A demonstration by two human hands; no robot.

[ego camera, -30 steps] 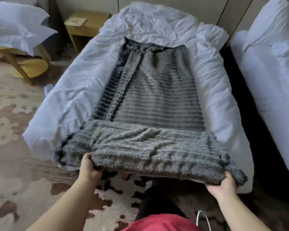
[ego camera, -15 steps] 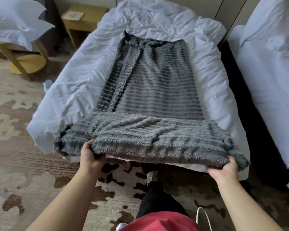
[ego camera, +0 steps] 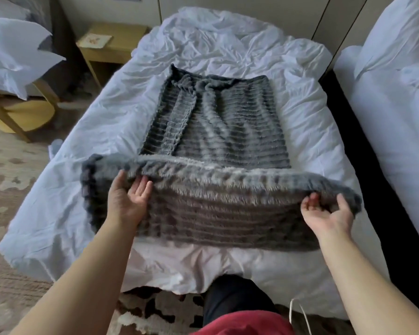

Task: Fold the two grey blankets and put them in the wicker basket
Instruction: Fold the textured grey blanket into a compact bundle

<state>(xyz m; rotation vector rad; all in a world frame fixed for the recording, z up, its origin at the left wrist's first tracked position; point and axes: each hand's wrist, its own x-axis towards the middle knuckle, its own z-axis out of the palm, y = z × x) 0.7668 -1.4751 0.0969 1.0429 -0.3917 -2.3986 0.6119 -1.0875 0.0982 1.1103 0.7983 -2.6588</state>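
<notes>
Blanket laid lengthwise on bed; near end gripped and held raised by left hand and right hand. Risk: edge carried unevenly, fold laid skewed; loose flap may be bunched.

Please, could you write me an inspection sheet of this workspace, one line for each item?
Surface: white-covered bed, bedding crumpled.
Job's things: one grey blanket lies lengthwise, near end raised; second blanket and wicker basket not seen.
Clutter: card on nightstand.
Grips: left hand and right hand each hold the blanket's near edge.
Cables: white cable by the person's waist.
Surroundings: second bed, pillows on chair, patterned carpet.
</notes>
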